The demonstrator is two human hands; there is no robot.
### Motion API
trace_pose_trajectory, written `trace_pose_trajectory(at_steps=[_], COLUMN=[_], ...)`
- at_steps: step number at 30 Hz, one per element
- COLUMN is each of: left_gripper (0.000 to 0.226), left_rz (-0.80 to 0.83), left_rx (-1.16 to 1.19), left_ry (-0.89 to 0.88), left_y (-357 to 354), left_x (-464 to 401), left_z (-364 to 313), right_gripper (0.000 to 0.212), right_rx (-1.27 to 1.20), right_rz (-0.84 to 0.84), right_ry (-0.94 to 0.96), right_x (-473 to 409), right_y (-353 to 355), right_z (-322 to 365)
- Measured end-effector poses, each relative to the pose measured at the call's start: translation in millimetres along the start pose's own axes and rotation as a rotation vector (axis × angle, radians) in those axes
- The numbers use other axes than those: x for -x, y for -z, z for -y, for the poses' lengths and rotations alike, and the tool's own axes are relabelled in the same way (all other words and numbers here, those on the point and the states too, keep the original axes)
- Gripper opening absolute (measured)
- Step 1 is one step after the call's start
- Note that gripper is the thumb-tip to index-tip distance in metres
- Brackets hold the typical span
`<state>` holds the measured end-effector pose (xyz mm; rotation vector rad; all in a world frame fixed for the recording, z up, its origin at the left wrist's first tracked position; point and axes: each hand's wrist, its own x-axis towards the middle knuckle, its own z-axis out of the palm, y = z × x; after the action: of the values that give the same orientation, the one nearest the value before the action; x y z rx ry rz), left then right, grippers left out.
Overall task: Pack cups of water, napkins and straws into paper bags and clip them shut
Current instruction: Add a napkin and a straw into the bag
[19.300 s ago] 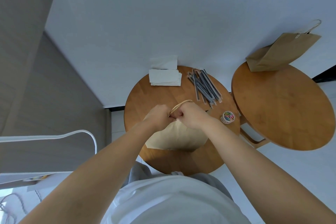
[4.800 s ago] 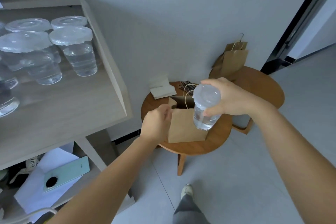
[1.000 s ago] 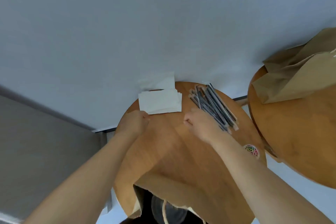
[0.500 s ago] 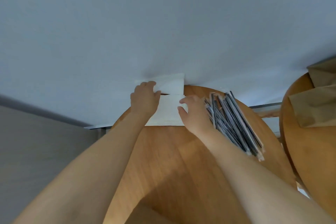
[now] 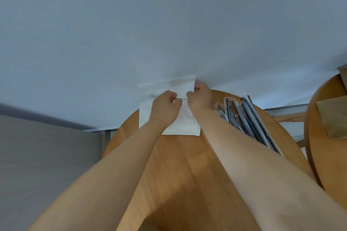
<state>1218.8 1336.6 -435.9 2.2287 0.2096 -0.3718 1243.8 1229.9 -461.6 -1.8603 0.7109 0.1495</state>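
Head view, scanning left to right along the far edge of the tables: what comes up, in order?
napkin stack → left hand → right hand → wrapped straws → second round table with a brown paper bag.

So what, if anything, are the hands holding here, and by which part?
Both hands pinch the top napkin of the napkin stack: the right hand at its right edge, the left hand near its lower edge. It looks partly lifted.

no readable text, label or number shows on anything in view.
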Motion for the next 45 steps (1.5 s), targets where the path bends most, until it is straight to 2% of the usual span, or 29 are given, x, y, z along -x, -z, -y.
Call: trace_pose_trajectory(at_steps=[2, 5, 7, 9, 11, 13, 16, 17, 19, 22, 24, 26, 30, 32, 36, 39, 42, 44, 45], left_gripper=[0.040, 0.063, 0.073, 0.047, 0.033, 0.031, 0.027, 0.027, 0.022, 0.021, 0.027, 0.027, 0.012, 0.015, 0.016, 0.011, 0.011, 0.013, 0.014], left_rz=[0.067, 0.238, 0.327, 0.338, 0.310, 0.315, 0.345, 0.347, 0.373, 0.439, 0.456, 0.445, 0.427, 0.446, 0.546, 0.451, 0.353, 0.387, 0.435], left_rx=[0.250, 0.909, 1.137, 1.068, 0.827, 0.681, 0.637, 0.637, 0.656, 0.701, 0.697, 0.658, 0.636, 0.667, 0.769, 0.701, 0.602, 0.628, 0.645], left_ry=[0.127, 0.440, 0.534, 0.547, 0.531, 0.487, 0.470, 0.483, 0.498, 0.488, 0.477, 0.453, 0.368, 0.313, 0.132, -0.028, -0.219, -0.297, -0.330], left_y=[1.3, 9.3, 12.2, 6.7, -2.5, -11.2, -14.4, -15.2, -15.0, -8.7, -3.9, 0.8, 13.6, 23.3, 56.4, 85.4, 118.4, 143.9, 156.0], left_x=[5.8, 12.8, 15.8, 22.3, 31.3, 36.1, 44.0, 46.2, 50.7, 58.6, 63.4, 69.0, 84.6, 97.7, 149.9, 200.6, 252.5, 287.7, 303.9], left_z=[-5.2, -17.1, -18.7, -20.5, -20.8, -16.0, -16.4, -16.5, -17.2, -21.2, -23.5, -27.8, -41.4, -50.6, -74.9, -92.6, -104.1, -107.5, -108.1], right_gripper=[0.014, 0.017, 0.023, 0.023, 0.024, 0.030, 0.022, 0.020, 0.021, 0.017, 0.014, 0.009, 0.014, 0.013, 0.012, 0.017, 0.033, 0.051, 0.061], right_rx=[0.049, 0.241, 0.326, 0.432, 0.524, 0.497, 0.409, 0.472, 0.617, 0.661, 0.597, 0.397, -0.133, -0.237, -0.209, -0.204, -0.045, -0.111, -0.193], right_rz=[-0.013, -0.075, -0.073, -0.045, 0.006, 0.006, -0.110, -0.122, -0.104, -0.095, -0.083, -0.106, -0.113, -0.098, 0.027, 0.043, -0.029, -0.052, 0.023], right_ry=[0.217, 0.592, 0.787, 0.942, 0.996, 0.859, 0.353, 0.207, 0.087, 0.075, 0.081, 0.094, 0.116, 0.158, 0.221, 0.268, 0.337, 0.282, 0.252], right_x=[18.0, 45.2, 62.2, 77.7, 91.2, 95.1, 81.4, 73.8, 61.7, 56.3, 59.2, 69.6, 112.6, 140.8, 204.9, 257.2, 311.9, 348.2, 365.5], right_y=[6.7, 30.0, 52.0, 72.8, 87.9, 100.1, 113.2, 114.4, 112.7, 108.4, 108.1, 109.0, 114.4, 119.5, 128.2, 138.2, 160.0, 179.1, 188.9], right_z=[-3.6, -20.5, -34.6, -52.0, -70.2, -83.9, -92.2, -95.3, -100.6, -96.4, -90.8, -78.3, -36.2, -17.6, 14.1, 37.5, 53.8, 62.6, 68.1])
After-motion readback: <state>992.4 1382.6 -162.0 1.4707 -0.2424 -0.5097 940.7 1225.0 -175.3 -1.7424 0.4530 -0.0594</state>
